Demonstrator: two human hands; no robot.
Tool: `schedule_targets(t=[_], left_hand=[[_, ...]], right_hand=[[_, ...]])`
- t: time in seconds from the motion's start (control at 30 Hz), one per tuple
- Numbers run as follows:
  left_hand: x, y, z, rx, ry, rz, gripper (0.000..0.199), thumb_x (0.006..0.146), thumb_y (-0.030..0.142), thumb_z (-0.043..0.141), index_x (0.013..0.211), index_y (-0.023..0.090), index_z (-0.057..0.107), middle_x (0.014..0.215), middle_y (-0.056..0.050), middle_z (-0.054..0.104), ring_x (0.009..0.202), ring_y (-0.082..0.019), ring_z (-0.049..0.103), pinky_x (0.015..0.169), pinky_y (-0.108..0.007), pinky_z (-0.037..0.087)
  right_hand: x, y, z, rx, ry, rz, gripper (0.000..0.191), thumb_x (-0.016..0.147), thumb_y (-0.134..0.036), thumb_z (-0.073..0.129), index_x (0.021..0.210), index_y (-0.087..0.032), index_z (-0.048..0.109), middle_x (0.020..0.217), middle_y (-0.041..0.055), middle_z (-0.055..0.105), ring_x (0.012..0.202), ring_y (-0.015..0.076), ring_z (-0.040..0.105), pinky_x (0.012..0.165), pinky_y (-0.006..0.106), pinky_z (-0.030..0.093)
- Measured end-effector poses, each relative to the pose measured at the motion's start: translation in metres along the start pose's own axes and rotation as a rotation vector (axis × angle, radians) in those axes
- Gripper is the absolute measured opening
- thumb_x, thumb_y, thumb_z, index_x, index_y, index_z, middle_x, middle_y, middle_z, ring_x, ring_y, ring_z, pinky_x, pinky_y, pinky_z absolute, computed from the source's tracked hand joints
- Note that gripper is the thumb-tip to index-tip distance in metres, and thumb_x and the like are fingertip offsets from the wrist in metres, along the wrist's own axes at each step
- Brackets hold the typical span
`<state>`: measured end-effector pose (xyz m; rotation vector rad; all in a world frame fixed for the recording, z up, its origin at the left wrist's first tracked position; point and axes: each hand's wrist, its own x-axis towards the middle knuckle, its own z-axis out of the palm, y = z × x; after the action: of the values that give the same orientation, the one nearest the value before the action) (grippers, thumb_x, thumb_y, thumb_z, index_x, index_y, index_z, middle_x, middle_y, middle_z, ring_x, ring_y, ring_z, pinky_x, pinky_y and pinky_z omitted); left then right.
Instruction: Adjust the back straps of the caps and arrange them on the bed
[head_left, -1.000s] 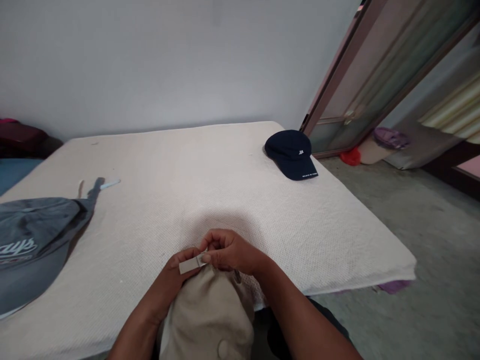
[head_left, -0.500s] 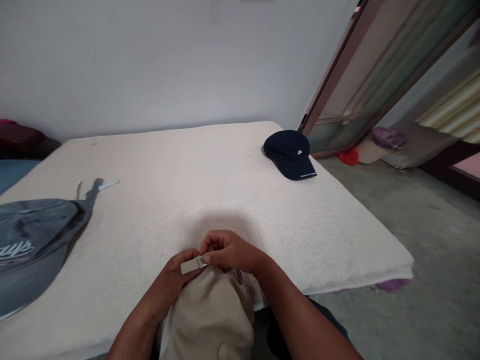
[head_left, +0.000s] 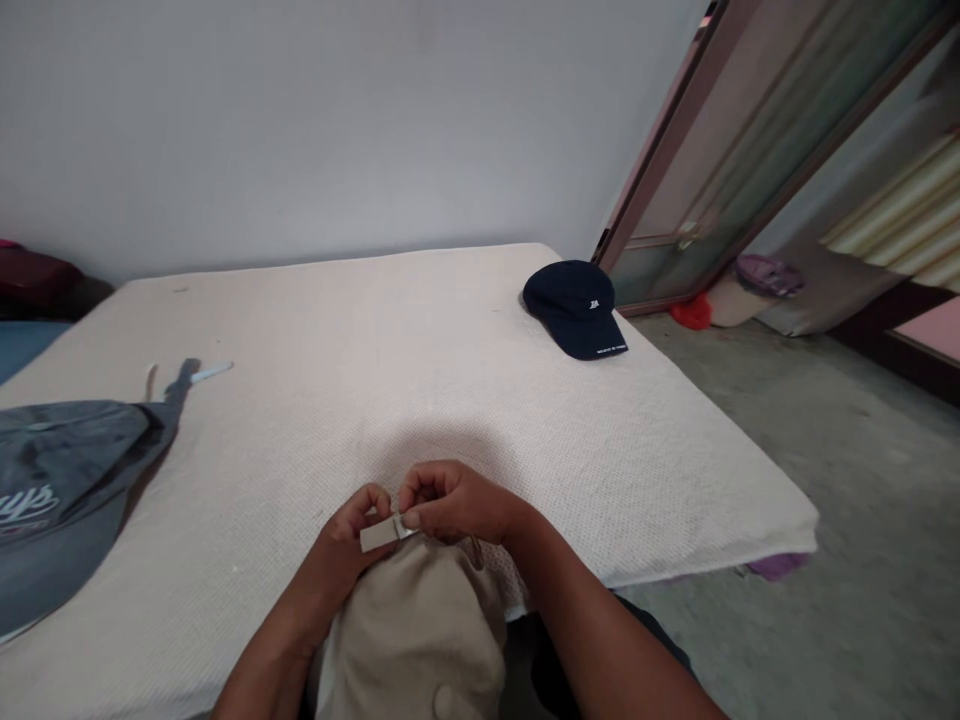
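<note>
A beige cap [head_left: 420, 625] is at the near edge of the bed, low in the middle of the view, with its crown towards me. Its back strap [head_left: 377, 537] sticks out to the left through a small metal buckle [head_left: 404, 526]. My right hand [head_left: 459, 503] pinches at the buckle between thumb and fingers. On the strap's other side, my left hand [head_left: 351, 530] has its fingers curled round behind the strap and the cap's edge. The fingertips of both hands nearly meet. The cap's brim is not in sight.
A grey cap [head_left: 64, 480] with white lettering lies at the left, its strap end loose. A navy cap [head_left: 571, 305] rests on the far right of the white-covered bed [head_left: 360, 350]. Beyond the right edge are a bin [head_left: 742, 297] and a sliding door [head_left: 682, 190].
My left fingers have lifted and bent a little behind the strap. My right hand keeps its pinch at the buckle. The whole view has shifted slightly.
</note>
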<state>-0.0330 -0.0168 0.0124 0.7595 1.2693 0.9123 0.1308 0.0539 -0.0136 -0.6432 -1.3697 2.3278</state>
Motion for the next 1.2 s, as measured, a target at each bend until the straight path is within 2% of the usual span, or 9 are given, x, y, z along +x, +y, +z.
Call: schedule_targets(t=[0.23,0.43,0.53,0.6,0.7,0.8,0.9,1.0,1.2], left_hand=[[-0.004,-0.007,-0.002,-0.088,0.033,-0.006,0.032,0.061,0.026,0.076,0.072,0.023,0.046,0.060,0.008,0.052,0.051,-0.008,0.044,0.050,-0.018,0.031],[-0.009,-0.005,-0.009,-0.141,-0.087,-0.012,0.015,0.067,0.032,0.064,0.071,0.020,0.055,0.061,0.003,0.047,0.055,-0.011,0.040,0.052,-0.021,0.033],[-0.010,-0.005,-0.009,-0.079,-0.093,0.089,0.030,0.073,0.048,0.056,0.065,0.019,0.055,0.060,0.002,0.045,0.057,-0.013,0.038,0.053,-0.023,0.034],[-0.008,-0.007,-0.008,-0.028,-0.050,0.090,0.036,0.073,0.052,0.056,0.060,0.019,0.052,0.056,0.003,0.041,0.054,-0.012,0.034,0.050,-0.022,0.031],[-0.005,-0.011,-0.006,-0.016,0.010,-0.007,0.036,0.071,0.045,0.066,0.057,0.018,0.046,0.053,0.005,0.037,0.050,-0.009,0.029,0.047,-0.020,0.025],[-0.004,-0.013,-0.006,-0.080,0.020,-0.043,0.034,0.071,0.040,0.068,0.058,0.018,0.045,0.054,0.006,0.039,0.051,-0.009,0.031,0.047,-0.019,0.026],[-0.004,-0.011,-0.007,-0.099,-0.008,-0.055,0.032,0.072,0.038,0.067,0.058,0.017,0.048,0.056,0.004,0.043,0.053,-0.009,0.035,0.049,-0.019,0.029],[-0.005,-0.008,-0.006,-0.085,-0.036,-0.054,0.029,0.072,0.035,0.066,0.056,0.017,0.050,0.058,0.003,0.047,0.055,-0.010,0.038,0.051,-0.019,0.031],[-0.002,-0.010,-0.002,-0.104,0.007,0.001,0.027,0.068,0.031,0.065,0.050,0.017,0.050,0.056,0.002,0.048,0.055,-0.011,0.040,0.049,-0.020,0.032]], right_hand=[[0.000,-0.002,-0.001,0.029,-0.025,0.007,0.021,0.071,-0.027,0.072,0.081,-0.015,0.057,0.055,-0.0068,0.049,0.042,0.0033,0.038,0.038,0.016,0.029],[-0.002,-0.002,-0.001,0.028,-0.013,0.015,0.022,0.070,-0.028,0.073,0.081,-0.015,0.058,0.058,-0.0063,0.050,0.044,0.0032,0.039,0.040,0.015,0.031],[-0.003,-0.003,0.000,-0.002,0.007,0.018,0.023,0.071,-0.029,0.073,0.081,-0.015,0.058,0.060,-0.0058,0.050,0.046,0.0036,0.041,0.041,0.015,0.032],[-0.003,-0.004,0.000,-0.030,0.013,0.030,0.023,0.071,-0.030,0.072,0.082,-0.016,0.058,0.060,-0.0054,0.050,0.047,0.0041,0.041,0.042,0.016,0.033],[-0.003,-0.005,0.000,-0.077,0.006,0.018,0.025,0.072,-0.033,0.072,0.085,-0.016,0.059,0.063,-0.0048,0.051,0.050,0.0049,0.042,0.045,0.017,0.033],[-0.003,-0.005,0.001,-0.166,-0.003,-0.064,0.030,0.068,-0.032,0.075,0.089,-0.017,0.060,0.071,-0.0031,0.054,0.060,0.0067,0.046,0.054,0.019,0.036],[-0.002,-0.003,0.001,-0.275,0.028,-0.123,0.030,0.066,-0.030,0.076,0.088,-0.017,0.060,0.075,-0.0022,0.056,0.067,0.0089,0.048,0.061,0.022,0.038],[-0.002,-0.003,0.000,-0.350,0.047,-0.132,0.026,0.067,-0.029,0.074,0.087,-0.018,0.060,0.074,-0.0024,0.055,0.067,0.0094,0.048,0.061,0.023,0.037],[-0.004,-0.004,-0.002,-0.410,0.055,-0.163,0.025,0.068,-0.030,0.073,0.086,-0.018,0.060,0.071,-0.0034,0.053,0.064,0.0086,0.045,0.060,0.022,0.036]])
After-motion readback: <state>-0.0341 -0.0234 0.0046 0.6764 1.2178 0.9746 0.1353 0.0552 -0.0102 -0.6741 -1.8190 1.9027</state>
